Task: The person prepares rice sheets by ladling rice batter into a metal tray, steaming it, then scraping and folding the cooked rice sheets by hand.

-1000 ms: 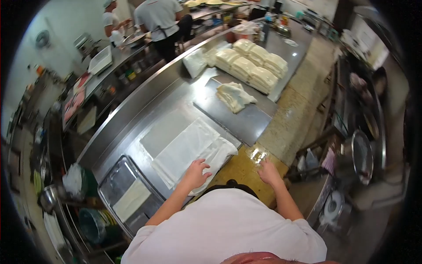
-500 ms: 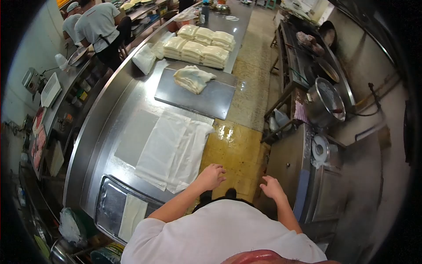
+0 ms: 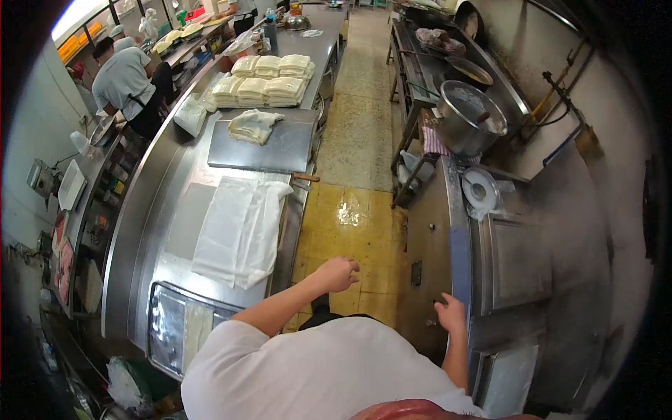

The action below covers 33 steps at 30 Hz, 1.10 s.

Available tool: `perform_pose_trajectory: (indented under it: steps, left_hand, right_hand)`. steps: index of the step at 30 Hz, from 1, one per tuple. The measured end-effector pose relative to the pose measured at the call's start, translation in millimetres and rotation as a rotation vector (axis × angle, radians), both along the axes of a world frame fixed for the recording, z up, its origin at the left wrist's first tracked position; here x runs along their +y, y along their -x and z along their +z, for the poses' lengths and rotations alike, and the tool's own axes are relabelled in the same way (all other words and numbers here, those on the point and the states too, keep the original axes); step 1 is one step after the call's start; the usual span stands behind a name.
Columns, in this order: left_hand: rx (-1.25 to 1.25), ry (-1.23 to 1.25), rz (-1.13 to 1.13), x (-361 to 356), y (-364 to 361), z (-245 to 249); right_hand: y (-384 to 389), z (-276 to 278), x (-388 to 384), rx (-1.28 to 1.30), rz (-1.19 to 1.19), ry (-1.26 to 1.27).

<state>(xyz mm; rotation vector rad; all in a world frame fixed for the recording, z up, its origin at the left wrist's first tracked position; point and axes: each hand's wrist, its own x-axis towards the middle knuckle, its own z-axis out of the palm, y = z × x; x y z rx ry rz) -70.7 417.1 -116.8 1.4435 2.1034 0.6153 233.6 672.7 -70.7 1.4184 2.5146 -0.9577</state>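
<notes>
My left hand (image 3: 339, 274) hangs in the air over the yellow tiled floor, to the right of the steel table, with loosely bent fingers and nothing in them. Beside the steel cabinet front, my right hand (image 3: 450, 311) is empty too, its fingers apart. Thin white sheets, cloth-like and creased (image 3: 238, 234), lie flat on the table left of my left hand. In the near corner, a metal tray (image 3: 164, 329) bears a folded pale sheet (image 3: 198, 329). Farther up, a crumpled cream cloth (image 3: 253, 126) rests on a grey board (image 3: 280, 148).
Stacked cream-coloured packs (image 3: 269, 85) stand at the table's far part. A wooden handle (image 3: 306, 178) sticks out over the aisle. On the right are a large steel pot (image 3: 467, 115) and a lidded container (image 3: 480, 189). A co-worker (image 3: 127, 84) bends over the left counter.
My view has shifted forward and up along the aisle, so the table's things sit differently. My right hand has come lower beside the cabinet; both hands stay empty. The wooden handle now shows.
</notes>
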Motion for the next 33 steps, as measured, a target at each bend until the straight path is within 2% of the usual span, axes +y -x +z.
perform_pose_trajectory:
  steps: [1,3,5,7,12,15,19,21,24,27,30,33]
  left_hand:
    - [0.008,0.005,0.004,10.0,-14.6,6.7]
    - [0.041,-0.015,-0.054,28.8,-48.7,21.1]
    - [0.018,0.015,-0.073,45.0,-89.9,28.6]
    - [-0.004,0.047,-0.095,57.3,-130.6,28.5]
    - [-0.043,0.093,-0.199,68.2,-218.3,19.5]
    - [-0.033,0.120,-0.195,70.4,-252.6,31.1]
    - [-0.058,0.210,-0.210,81.7,-274.5,25.1]
    - [-0.011,0.092,-0.237,87.9,-279.1,20.3]
    - [0.042,0.095,-0.298,105.1,-283.7,26.4]
    - [0.008,0.149,-0.327,123.8,-289.2,39.5]
    - [0.030,0.134,-0.371,139.4,-289.4,31.5]
    - [0.019,0.117,-0.397,144.7,-284.0,29.5]
  right_hand:
    - [-34.9,-12.6,11.9,0.053,-0.056,-0.037]
    - [-93.1,0.5,23.4,0.046,-0.200,-0.124]
    - [-180.1,-44.1,60.2,0.095,-0.346,-0.228]
    - [-252.4,-47.9,70.5,0.055,-0.431,-0.374]
    - [-390.3,-44.5,73.9,-0.071,-0.701,-0.327]
    - [-467.4,-97.4,89.3,-0.157,-0.692,-0.375]
    - [-470.0,-84.9,66.8,-0.249,-0.684,-0.281]
    - [-472.1,-103.0,66.2,-0.272,-0.688,-0.219]
    - [-472.4,-111.8,56.3,-0.151,-0.700,-0.167]
    - [-462.4,-100.9,42.9,-0.169,-0.741,-0.221]
    - [-449.2,-86.1,31.1,-0.147,-0.790,-0.303]
    - [-461.9,-121.4,40.9,-0.070,-0.738,-0.363]
